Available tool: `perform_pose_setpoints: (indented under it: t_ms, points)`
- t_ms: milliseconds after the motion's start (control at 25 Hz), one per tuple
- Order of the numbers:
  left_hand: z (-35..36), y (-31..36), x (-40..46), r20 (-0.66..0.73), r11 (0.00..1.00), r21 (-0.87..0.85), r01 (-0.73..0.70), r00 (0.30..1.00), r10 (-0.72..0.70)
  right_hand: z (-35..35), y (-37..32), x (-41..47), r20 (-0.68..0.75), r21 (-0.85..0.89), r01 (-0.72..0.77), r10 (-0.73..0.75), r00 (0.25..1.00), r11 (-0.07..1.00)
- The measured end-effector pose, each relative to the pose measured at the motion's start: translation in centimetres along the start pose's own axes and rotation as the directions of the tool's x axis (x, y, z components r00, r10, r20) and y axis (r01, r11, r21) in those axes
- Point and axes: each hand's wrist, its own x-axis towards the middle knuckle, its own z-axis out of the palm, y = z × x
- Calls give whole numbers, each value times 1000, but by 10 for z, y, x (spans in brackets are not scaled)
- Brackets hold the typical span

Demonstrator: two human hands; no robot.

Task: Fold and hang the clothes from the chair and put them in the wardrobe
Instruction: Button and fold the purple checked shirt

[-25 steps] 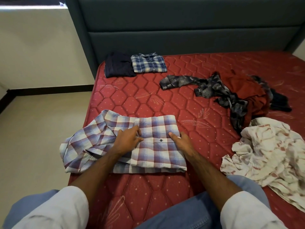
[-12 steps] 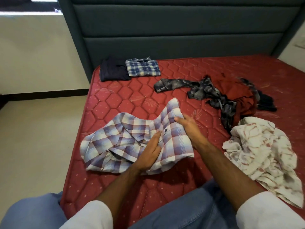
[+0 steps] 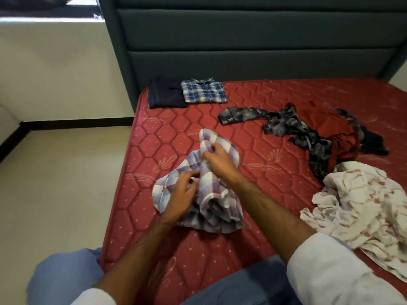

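1. Head view, looking down on a red quilted mattress [image 3: 220,119] with a hexagon stitch pattern and pale dots, backed by a dark teal padded headboard [image 3: 242,40].
2. Near the mattress's left edge, in front of the camera: a lavender, blue and white checked shirt [image 3: 211,201], bunched and half-rolled, no longer flat. Lower end rolled into a thick tube of layered cloth; upper end pulled up into a peak.
3. Left hand [image 3: 182,197] on the shirt's left side, fingers curled and pinching a fold of the checked fabric.
4. Right hand [image 3: 218,159] higher up, fingers closed around the gathered upper part of the same shirt.
5. Both forearms bare, with rolled white sleeves [image 3: 326,267] at the bottom of the frame, over blue denim knees [image 3: 66,276].
6. At the mattress's far left corner, against the headboard: a folded dark navy garment [image 3: 165,93], and touching its right side a folded blue, white and yellow plaid shirt [image 3: 204,92].
7. Right of centre: a loose grey mottled garment [image 3: 286,126] sprawled over a crumpled rust-red garment [image 3: 343,142], with a small black cloth [image 3: 374,144] just beyond.
8. At the near right edge: a heaped white cloth with faded red markings [image 3: 361,203].
9. Left of the bed: pale floor [image 3: 55,183] and cream wall with a dark skirting strip.
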Motion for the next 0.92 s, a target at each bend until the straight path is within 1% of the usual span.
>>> perform_pose_setpoints:
  t_ms: [40, 80, 120, 160, 200, 240, 280, 320, 360, 400, 440, 480, 520, 560, 600, 640, 680, 720, 760, 800, 840, 880, 920]
  points:
    - [-21, -8, -3, -76, 1000, -1, 22, 997, -22, 23, -2, -1, 8, -57, 11, -11, 1000, 998]
    - [-40, -17, -6, -120, 996, -20, 83, 989, -85, 44, -3, -2, 12, -108, 13, -12, 1000, 994]
    - [-55, -22, -11, -93, 975, -123, 184, 976, -196, 62, -3, -4, 26, -146, 2, 2, 1000, 989]
    - [-61, -25, -13, 18, 913, -266, 309, 949, -316, 76, -1, -4, 40, -180, -27, 35, 999, 983]
    - [-63, -26, -15, 136, 844, -331, 423, 906, -401, 88, 0, -5, 52, -231, -44, 58, 997, 972]
    - [-62, -28, -16, 205, 815, -345, 465, 885, -418, 98, 3, -3, 71, -295, -59, 84, 994, 954]
    - [-61, -30, -18, 210, 819, -351, 455, 890, -404, 104, 6, -1, 110, -336, -57, 99, 989, 940]
    - [-61, -38, -17, 185, 818, -360, 448, 894, -408, 109, 10, -1, 170, -341, -49, 113, 979, 939]
    - [-61, -41, -16, 182, 791, -377, 481, 876, -446, 106, 12, -3, 233, -287, -42, 112, 966, 957]
    - [-63, -49, -15, 194, 766, -366, 529, 848, -494, 100, 16, -4, 286, -196, -37, 93, 954, 980]
    - [-65, -58, -15, 205, 766, -330, 552, 834, -512, 90, 21, -5, 312, -135, -18, 60, 948, 991]
    - [-68, -64, -15, 215, 775, -294, 559, 829, -517, 76, 29, -4, 272, -135, 50, -12, 962, 990]
    - [-75, -65, -16, 229, 768, -307, 562, 827, -514, 60, 39, -1, 180, -246, 148, -105, 978, 958]
    - [-80, -63, -16, 227, 756, -332, 564, 826, -516, 45, 53, 2, 83, -424, 208, -191, 978, 881]
    - [-85, -60, -17, 194, 764, -339, 548, 836, -513, 34, 67, 0, 32, -562, 203, -224, 974, 801]
    - [-91, -56, -15, 102, 814, -279, 510, 858, -503, 28, 82, -3, 36, -630, 172, -192, 981, 758]
    - [-97, -50, -12, -44, 889, -103, 447, 891, -453, 28, 95, -8, 56, -652, 126, -118, 991, 747]
    - [-101, -46, -8, -187, 926, 150, 346, 930, -317, 33, 107, -11, 75, -659, 84, -45, 996, 748]
    - [-101, -41, -5, -221, 908, 371, 194, 968, -117, 38, 114, -14, 68, -676, 61, -20, 997, 734]
    - [-95, -38, -1, -116, 849, 528, 24, 992, 45, 44, 121, -15, 50, -700, 62, -38, 998, 712]
    - [-86, -34, 4, 69, 772, 625, -114, 993, 90, 47, 123, -16, 33, -715, 66, -61, 998, 696]
    - [-75, -37, 6, 260, 679, 700, -222, 965, 47, 48, 123, -16, 14, -702, 63, -75, 997, 710]
    - [-66, -45, 6, 400, 570, 761, -310, 916, -36, 47, 121, -15, -9, -659, 49, -73, 997, 750]
